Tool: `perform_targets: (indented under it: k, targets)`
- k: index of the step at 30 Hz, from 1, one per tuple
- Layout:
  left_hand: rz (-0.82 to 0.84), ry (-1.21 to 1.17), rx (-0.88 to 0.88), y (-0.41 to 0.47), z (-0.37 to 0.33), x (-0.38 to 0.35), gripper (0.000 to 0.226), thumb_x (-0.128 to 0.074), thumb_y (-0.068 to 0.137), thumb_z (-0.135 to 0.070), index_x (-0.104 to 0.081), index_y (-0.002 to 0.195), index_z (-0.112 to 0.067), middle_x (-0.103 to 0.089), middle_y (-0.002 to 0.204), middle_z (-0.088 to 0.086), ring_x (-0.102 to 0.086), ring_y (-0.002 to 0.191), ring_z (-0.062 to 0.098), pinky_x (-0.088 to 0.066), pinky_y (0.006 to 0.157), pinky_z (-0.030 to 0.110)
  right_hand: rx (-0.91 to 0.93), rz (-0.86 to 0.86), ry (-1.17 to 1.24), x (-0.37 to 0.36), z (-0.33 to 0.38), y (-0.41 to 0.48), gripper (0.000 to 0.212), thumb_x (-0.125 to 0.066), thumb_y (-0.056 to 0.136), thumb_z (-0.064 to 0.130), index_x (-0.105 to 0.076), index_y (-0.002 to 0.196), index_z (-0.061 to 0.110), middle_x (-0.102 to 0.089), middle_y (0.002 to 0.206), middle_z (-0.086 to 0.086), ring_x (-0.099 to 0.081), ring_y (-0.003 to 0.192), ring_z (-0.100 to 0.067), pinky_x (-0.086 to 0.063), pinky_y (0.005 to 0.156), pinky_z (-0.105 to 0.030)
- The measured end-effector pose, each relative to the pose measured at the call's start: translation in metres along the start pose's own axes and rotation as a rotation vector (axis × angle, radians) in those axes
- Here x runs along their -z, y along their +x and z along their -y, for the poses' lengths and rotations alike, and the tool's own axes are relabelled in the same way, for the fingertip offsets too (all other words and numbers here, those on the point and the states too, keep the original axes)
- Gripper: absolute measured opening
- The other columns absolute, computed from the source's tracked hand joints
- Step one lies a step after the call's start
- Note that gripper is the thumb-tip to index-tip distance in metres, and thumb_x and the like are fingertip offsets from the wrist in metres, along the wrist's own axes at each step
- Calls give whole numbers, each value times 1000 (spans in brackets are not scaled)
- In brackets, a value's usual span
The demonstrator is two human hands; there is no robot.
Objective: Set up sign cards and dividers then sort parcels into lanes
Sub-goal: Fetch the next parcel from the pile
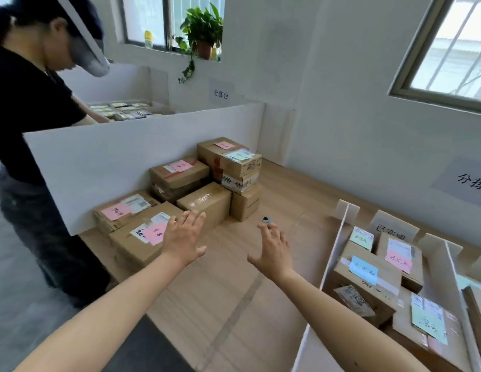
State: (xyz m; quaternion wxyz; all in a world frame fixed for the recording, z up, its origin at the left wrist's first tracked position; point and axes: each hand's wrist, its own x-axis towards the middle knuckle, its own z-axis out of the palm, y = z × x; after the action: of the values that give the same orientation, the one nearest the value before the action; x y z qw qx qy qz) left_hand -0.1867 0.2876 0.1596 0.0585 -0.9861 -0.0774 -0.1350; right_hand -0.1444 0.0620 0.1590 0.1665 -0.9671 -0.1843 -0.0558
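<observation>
1. Both forearms reached out from the near edge over the wooden table [234,291], toward the unsorted parcels [204,200] stacked on the left against the tall white board [113,162]. Sorted parcels [368,285] lay in a lane on the right, beside a thin white divider [333,253] and in front of a sign card [392,229].
2. Risk, as I judged it: the boxes at the back stood stacked, so dragging a lower one out could topple those above.
3. A right elbow swung wide could knock the divider over (it looked only lightly propped) and spill one lane into the next.
4. The small round object [265,219] lying just ahead of the right fingertips could be swept off the table.
5. The left hand [184,237] was spread wide and held nothing, over the corner of the nearest parcel [137,245], the one with a pink label; whether it touched the box I could not tell.
6. The right hand [274,251] was open too, fingers splayed and slightly bent, above bare table, gripping nothing.
</observation>
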Motion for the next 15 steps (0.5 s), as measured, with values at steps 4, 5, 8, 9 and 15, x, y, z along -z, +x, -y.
perform_targets:
  k: [4,5,8,9,15]
  targets:
    - [18,-39,58,-17,61,7,89,-57,78,-61,-16,148,-25,-22,154,-5,-21,141,14,-23,108,35,15,9,52,-19,65,6,74,-64,80,47,-31,142,22,-28,145,-3,-30,133,-26,-32,109,-39]
    - [23,-44,67,-21,79,8,89,-57,78,-62,-16,148,-24,-21,154,-5,-21,141,14,-22,109,35,30,11,54,-25,82,8,74,-63,80,47,-31,142,22,-28,144,-4,-31,132,-27,-32,109,-39]
    - [26,-40,102,-30,120,10,91,-55,78,-65,-15,149,-24,-21,155,-3,-22,141,16,-22,110,36,83,21,24,-42,122,12,74,-60,80,48,-31,143,22,-29,144,-7,-32,132,-29,-31,109,-41]
    - [30,-38,115,-32,132,9,91,-55,78,-65,-15,148,-24,-22,155,-3,-23,141,16,-22,110,36,101,30,5,-47,131,13,75,-59,80,50,-30,144,23,-27,145,-8,-32,132,-29,-30,109,-41]
    - [51,-72,169,-33,183,3,92,-59,76,-63,-14,148,-27,-23,154,-3,-24,141,15,-20,112,37,109,45,-34,-66,180,27,79,-53,82,56,-20,149,30,-22,152,-6,-29,135,-28,-26,108,-43]
